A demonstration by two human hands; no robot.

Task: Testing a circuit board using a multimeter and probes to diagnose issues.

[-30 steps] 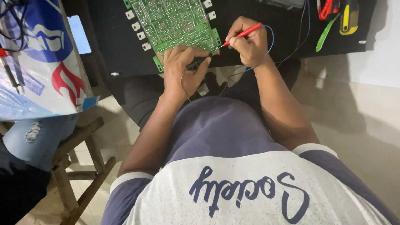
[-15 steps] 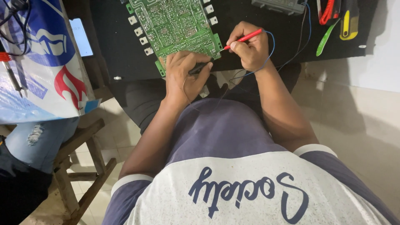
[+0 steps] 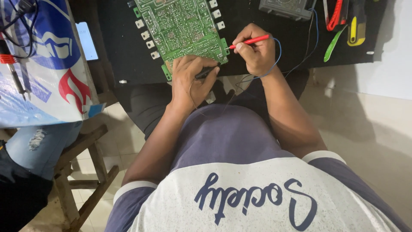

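A green circuit board [image 3: 182,30] lies on a black work surface [image 3: 120,56]. My left hand [image 3: 191,79] rests at the board's near edge and grips a black test probe [image 3: 205,72] against that edge. My right hand [image 3: 257,51] is just right of the board and holds a red test probe [image 3: 251,41] like a pen, its tip touching the board's lower right corner. Thin blue and black leads [image 3: 279,56] loop away from the right hand toward a dark meter [image 3: 285,7] at the top edge.
Red, yellow and green handled tools [image 3: 343,21] lie at the top right of the black surface. A phone with a lit screen [image 3: 87,41] sits at its left. A blue, white and red printed bag [image 3: 38,64] and a wooden stool [image 3: 81,172] stand on the left, beside another person's jeans-clad leg [image 3: 30,150].
Both hands stay at the board's near edge with their probes. The red probe's tip has shifted only slightly along the board's corner.
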